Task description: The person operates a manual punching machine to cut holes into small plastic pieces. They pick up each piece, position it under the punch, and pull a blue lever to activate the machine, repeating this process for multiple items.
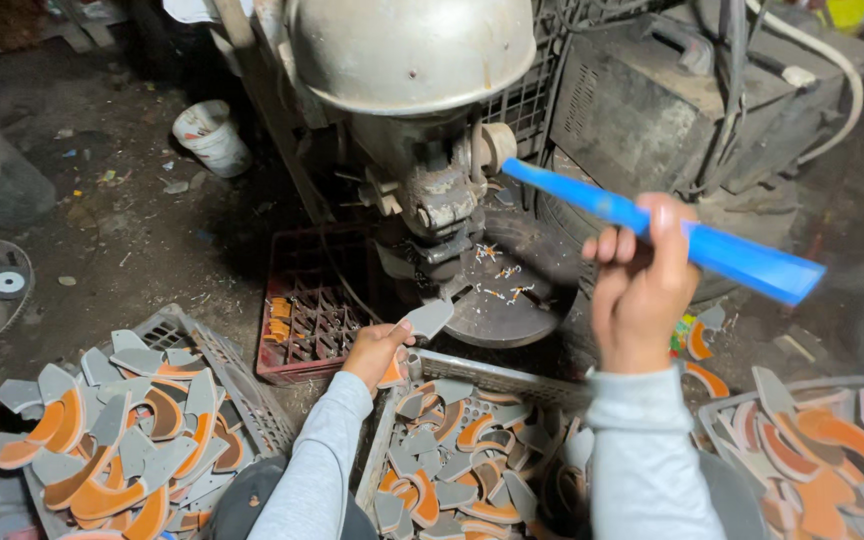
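Note:
My left hand [374, 352] holds a grey and orange curved sole piece [422, 322] just above the near crate, its grey tip pointing toward the round press table [512, 290]. My right hand [642, 290] is raised and gripped around a long flat blue stick [672, 232] that slants from the machine's head down to the right. A grey metal press machine [422, 120] stands straight ahead. Small white bits lie on its round table.
A grey crate [472, 455] full of grey-orange sole pieces sits between my arms. Similar heaps fill a crate at the left [132, 430] and one at the right [822, 450]. A red crate [307, 310] and a white bucket [212, 135] stand on the dirty floor.

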